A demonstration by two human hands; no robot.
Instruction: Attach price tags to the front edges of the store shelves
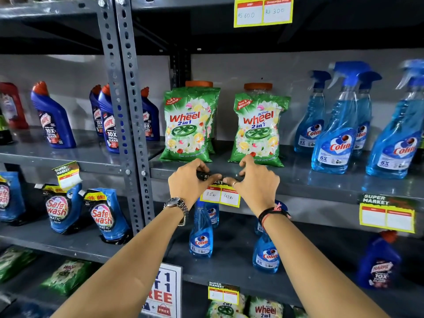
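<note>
A yellow and black price tag [219, 195] with two white boxes reading 85 and 42 hangs on the front edge of the grey middle shelf [321, 182], below two green Wheel detergent bags [189, 125]. My left hand [190, 182] pinches the tag's black top strip at its left end. My right hand [254, 180] pinches the same strip at its right end. Both hands press the strip against the shelf lip, thumbs nearly touching.
Other tags hang at the upper shelf [263, 12], at the right [387, 213], at the left [67, 174] and on the lower shelf [223, 293]. Blue Colin spray bottles [337, 125] stand right, Harpic bottles [52, 118] left. A perforated grey upright [128, 111] divides the bays.
</note>
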